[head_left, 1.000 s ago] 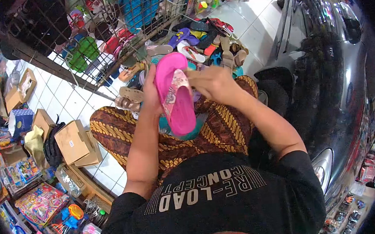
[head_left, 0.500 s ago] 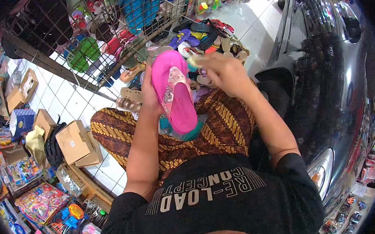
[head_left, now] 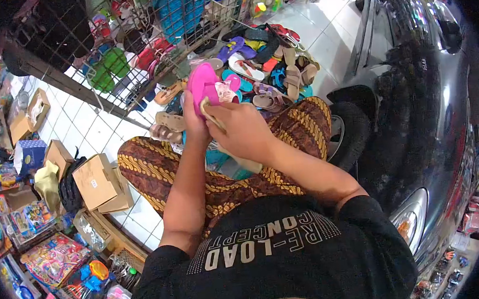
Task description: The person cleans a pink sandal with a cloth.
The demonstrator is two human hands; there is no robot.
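Pile of footwear [head_left: 244,67] fills the upper centre; at its lower edge, the left hand [head_left: 195,122] grips the pink sandal [head_left: 204,76], fingertips hidden. The right hand's [head_left: 243,128] curled fingers press a pale cloth [head_left: 211,115] on it; firm support and light, even strokes should spare the strap [head_left: 225,91].

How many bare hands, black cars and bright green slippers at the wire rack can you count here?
Bare hands: 2, left hand and right hand
Black car: 1
Bright green slippers: 2
Total: 5
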